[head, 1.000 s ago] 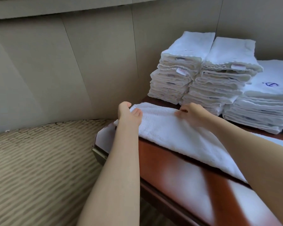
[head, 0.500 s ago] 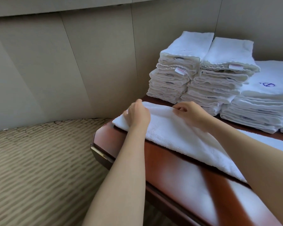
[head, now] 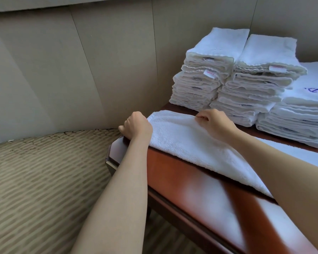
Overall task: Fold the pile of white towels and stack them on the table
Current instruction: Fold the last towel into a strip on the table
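A long white towel (head: 187, 143) lies folded along the glossy brown table (head: 182, 176). My left hand (head: 136, 125) grips the towel's near-left corner at the table's end, fingers curled under the edge. Pinching the far edge of the same end, my right hand (head: 215, 121) has the cloth lifted slightly. Three stacks of folded white towels stand at the back of the table: a left stack (head: 206, 74), a middle stack (head: 259, 79), and a lower right stack (head: 301, 116) with blue marking on top.
Beige panelled wall (head: 81, 70) runs behind the table. Patterned carpet (head: 35, 180) covers the floor to the left. The table's left corner (head: 110, 158) sits just under my left wrist.
My left hand moved from flat on the towel's end to a closed grip on its corner, shifting slightly left. The towel end has lifted off the table between both hands.
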